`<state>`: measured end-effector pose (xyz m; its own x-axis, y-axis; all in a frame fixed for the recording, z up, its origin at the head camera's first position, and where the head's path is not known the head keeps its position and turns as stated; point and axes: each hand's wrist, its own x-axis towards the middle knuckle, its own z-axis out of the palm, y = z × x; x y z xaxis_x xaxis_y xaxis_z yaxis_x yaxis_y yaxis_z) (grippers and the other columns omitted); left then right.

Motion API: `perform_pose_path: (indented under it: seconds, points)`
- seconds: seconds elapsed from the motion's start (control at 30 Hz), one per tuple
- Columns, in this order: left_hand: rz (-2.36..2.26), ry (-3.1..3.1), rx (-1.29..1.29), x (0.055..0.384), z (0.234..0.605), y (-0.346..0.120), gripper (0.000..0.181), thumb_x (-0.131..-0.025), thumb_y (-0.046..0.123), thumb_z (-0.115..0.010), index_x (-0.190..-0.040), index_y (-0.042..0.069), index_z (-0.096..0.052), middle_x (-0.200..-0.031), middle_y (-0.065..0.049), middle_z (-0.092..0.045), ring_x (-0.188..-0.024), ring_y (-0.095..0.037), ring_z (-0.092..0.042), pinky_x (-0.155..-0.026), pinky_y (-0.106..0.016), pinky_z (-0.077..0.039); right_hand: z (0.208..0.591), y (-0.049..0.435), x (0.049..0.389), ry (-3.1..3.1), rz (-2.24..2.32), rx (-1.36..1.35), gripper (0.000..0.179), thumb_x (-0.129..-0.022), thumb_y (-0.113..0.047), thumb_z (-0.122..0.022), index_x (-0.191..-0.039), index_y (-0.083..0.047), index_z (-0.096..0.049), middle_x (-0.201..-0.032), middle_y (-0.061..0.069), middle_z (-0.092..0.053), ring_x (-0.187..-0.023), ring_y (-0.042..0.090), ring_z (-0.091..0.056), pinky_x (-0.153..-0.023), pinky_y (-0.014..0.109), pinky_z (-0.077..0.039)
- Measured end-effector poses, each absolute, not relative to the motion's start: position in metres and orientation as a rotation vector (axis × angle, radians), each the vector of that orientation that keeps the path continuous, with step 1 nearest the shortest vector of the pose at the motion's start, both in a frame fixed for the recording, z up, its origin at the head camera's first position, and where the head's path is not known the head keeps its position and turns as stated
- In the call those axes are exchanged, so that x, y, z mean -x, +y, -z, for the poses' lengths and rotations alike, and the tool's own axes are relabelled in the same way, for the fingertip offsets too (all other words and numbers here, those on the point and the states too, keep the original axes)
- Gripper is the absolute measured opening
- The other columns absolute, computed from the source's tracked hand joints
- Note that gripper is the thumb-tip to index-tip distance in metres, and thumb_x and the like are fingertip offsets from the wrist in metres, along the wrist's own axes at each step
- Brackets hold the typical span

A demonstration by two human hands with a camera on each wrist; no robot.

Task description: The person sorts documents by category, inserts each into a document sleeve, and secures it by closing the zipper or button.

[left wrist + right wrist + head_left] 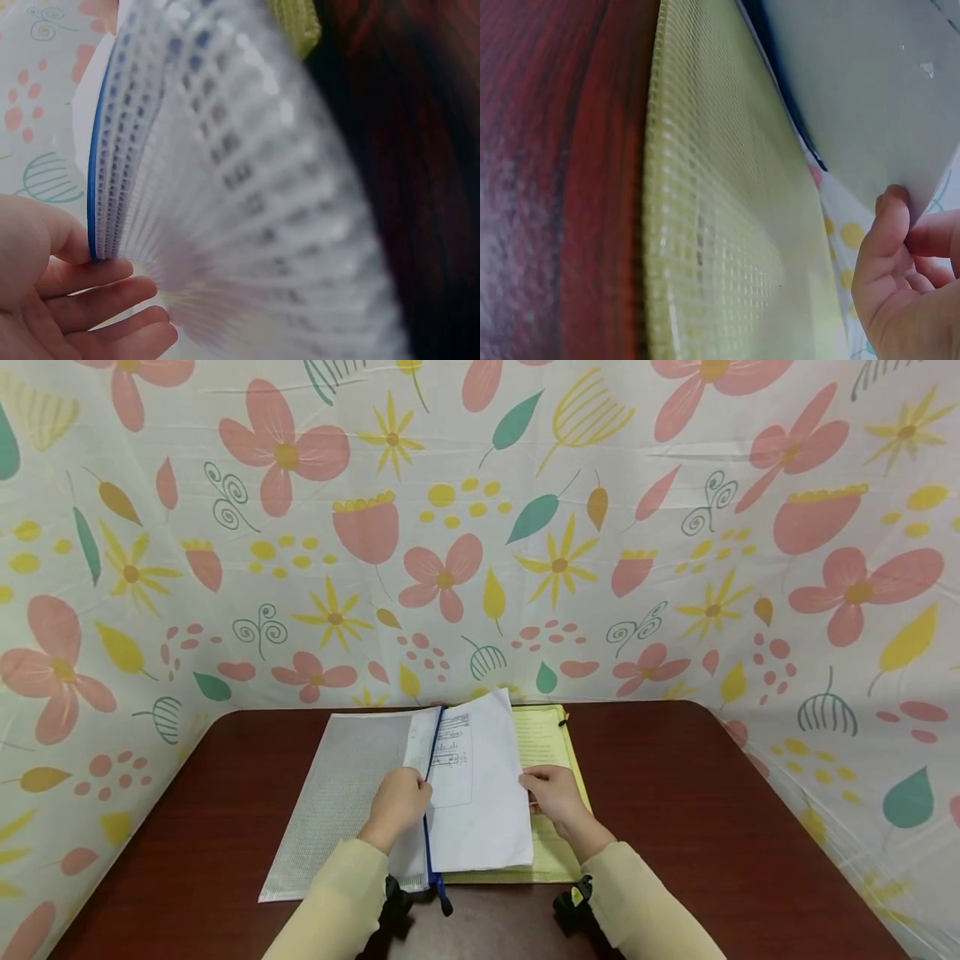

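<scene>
A clear mesh zipper pouch [337, 802] with a blue zipper lies at the left. My left hand [397, 803] pinches its zipper edge between thumb and fingers; in the left wrist view the mesh side [247, 172] bulges away from that hand [82, 292]. White paper [487, 818] with a printed diagram stands partly out of the pouch's opening, and its lower part is angled over to the right. The paper's right edge is pinched by my right hand [557, 797], seen also in the right wrist view [907, 277]. Under the paper is a yellow mesh zipper pouch [553, 752].
Both pouches lie on a dark reddish-brown table [675, 827]. A blue zipper end with a dark pull [444, 902] hangs toward the near side. Behind the table hangs a white cloth [480, 485] printed with flowers and leaves. Dark straps and devices sit at both wrists.
</scene>
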<state>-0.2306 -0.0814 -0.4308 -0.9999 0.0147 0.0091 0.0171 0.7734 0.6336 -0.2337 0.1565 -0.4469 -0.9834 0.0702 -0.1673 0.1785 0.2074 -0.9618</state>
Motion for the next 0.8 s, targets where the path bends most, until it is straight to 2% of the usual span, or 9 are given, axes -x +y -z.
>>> perform_pose_path:
  seconds: [0.2,0.43,0.8]
  points:
    - [1.022,-2.954,0.066,0.23,0.434,-0.079,0.042,-0.089,0.008,-0.048,-0.052,0.017,-0.032,-0.047,0.005,-0.03,-0.042,-0.009,-0.028,-0.04,-0.021,-0.023,0.447,0.151,0.233,2.368,1.91,-0.243,0.029,-0.094,-0.011,-0.056,-0.118,0.004,-0.061,-0.09,0.012,-0.062,-0.066,0.014,-0.059,-0.059,0.029,-0.052]
    - [1.016,-2.94,0.086,0.229,0.433,-0.075,0.04,-0.089,0.008,-0.048,-0.052,0.017,-0.033,-0.047,0.005,-0.03,-0.042,-0.009,-0.028,-0.04,-0.022,-0.024,0.449,0.143,0.234,2.325,1.96,-0.271,0.026,-0.093,-0.01,-0.056,-0.114,0.004,-0.063,-0.085,0.011,-0.061,-0.064,0.014,-0.058,-0.056,0.028,-0.05]
    - [1.036,-2.944,0.067,0.228,0.432,-0.069,0.045,-0.089,0.007,-0.046,-0.049,0.018,-0.027,-0.043,0.008,-0.024,-0.039,-0.007,-0.021,-0.036,-0.02,-0.018,0.451,0.13,0.233,2.273,2.005,-0.25,0.031,-0.094,-0.009,-0.054,-0.12,0.006,-0.058,-0.084,0.011,-0.06,-0.061,0.013,-0.055,-0.055,0.028,-0.05]
